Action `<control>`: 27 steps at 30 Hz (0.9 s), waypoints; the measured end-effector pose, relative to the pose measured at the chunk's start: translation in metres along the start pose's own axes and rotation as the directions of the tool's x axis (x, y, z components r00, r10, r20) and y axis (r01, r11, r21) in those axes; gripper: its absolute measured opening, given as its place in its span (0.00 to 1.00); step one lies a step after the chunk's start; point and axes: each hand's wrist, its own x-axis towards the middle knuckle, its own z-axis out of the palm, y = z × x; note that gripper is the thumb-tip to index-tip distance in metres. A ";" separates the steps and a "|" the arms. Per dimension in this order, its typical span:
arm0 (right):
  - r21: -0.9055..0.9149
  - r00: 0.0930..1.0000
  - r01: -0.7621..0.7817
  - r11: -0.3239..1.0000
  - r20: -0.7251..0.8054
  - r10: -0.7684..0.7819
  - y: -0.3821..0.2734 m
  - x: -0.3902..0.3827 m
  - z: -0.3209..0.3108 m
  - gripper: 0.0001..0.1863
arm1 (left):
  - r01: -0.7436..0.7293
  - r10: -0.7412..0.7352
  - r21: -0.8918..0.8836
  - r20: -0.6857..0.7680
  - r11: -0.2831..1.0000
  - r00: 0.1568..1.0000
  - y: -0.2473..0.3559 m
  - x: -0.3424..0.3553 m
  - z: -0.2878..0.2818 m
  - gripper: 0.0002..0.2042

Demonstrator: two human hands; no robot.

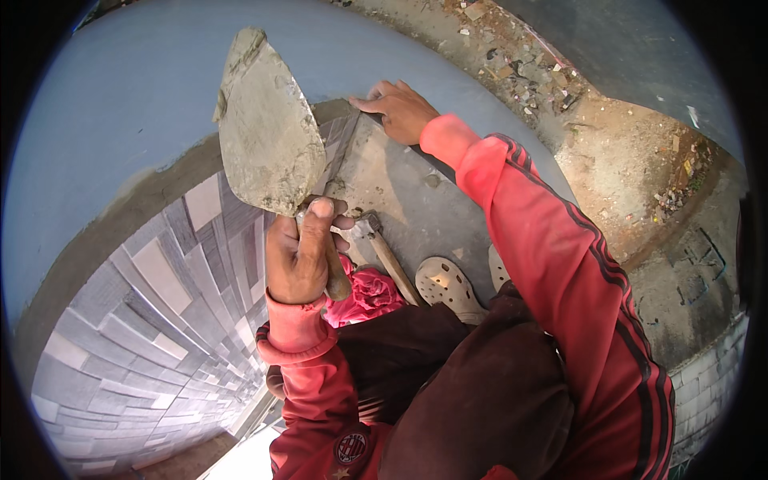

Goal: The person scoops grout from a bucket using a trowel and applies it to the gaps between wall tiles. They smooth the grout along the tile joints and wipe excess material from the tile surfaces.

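My left hand [300, 256] is closed round the wooden handle of a trowel [268, 132]. Its broad blade points up and away from me, smeared with grey mortar. At the wall's corner my right hand [400, 110] reaches out with its index finger extended, the fingertip at the end of a grey mortar band [180, 172]. Nothing shows in that hand, though its underside is hidden. The band runs between the smooth blue-grey wall [120, 104] and the grey and white patterned tiles [152, 320].
A hammer [394, 260] with a wooden handle lies by my feet, beside a crumpled pink cloth [364, 298]. I wear beige perforated clogs [448, 286] on a concrete ledge [448, 216]. Beyond the wall, rubble [520, 72] litters bare ground.
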 end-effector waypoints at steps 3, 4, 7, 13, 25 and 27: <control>-0.179 0.999 0.027 0.983 0.038 -0.020 0.001 -0.008 -0.009 0.34 | 0.012 -0.012 0.001 -0.010 1.000 1.000 -0.002 0.000 -0.003 0.18; -0.206 1.000 0.017 0.978 0.021 -0.013 0.004 -0.010 -0.011 0.33 | 0.007 -0.007 -0.003 -0.002 1.000 1.000 -0.002 0.000 -0.002 0.18; -0.193 1.000 0.009 0.981 -0.018 -0.012 0.012 -0.008 -0.013 0.33 | 0.001 -0.001 -0.012 0.014 1.000 1.000 -0.001 0.001 -0.001 0.18; 0.152 0.999 -0.044 0.987 -0.002 0.045 0.004 0.002 0.006 0.35 | 0.002 -0.001 -0.030 0.015 1.000 1.000 0.001 0.002 0.002 0.18; 0.143 0.982 0.147 0.979 -0.142 -0.127 -0.011 -0.019 0.011 0.39 | 0.044 -0.044 -0.040 0.014 0.998 0.999 0.000 0.001 -0.006 0.17; 0.112 0.973 0.181 0.977 -0.168 -0.161 -0.013 -0.025 0.007 0.40 | 0.045 -0.044 -0.037 0.019 0.998 0.999 -0.002 0.001 -0.006 0.17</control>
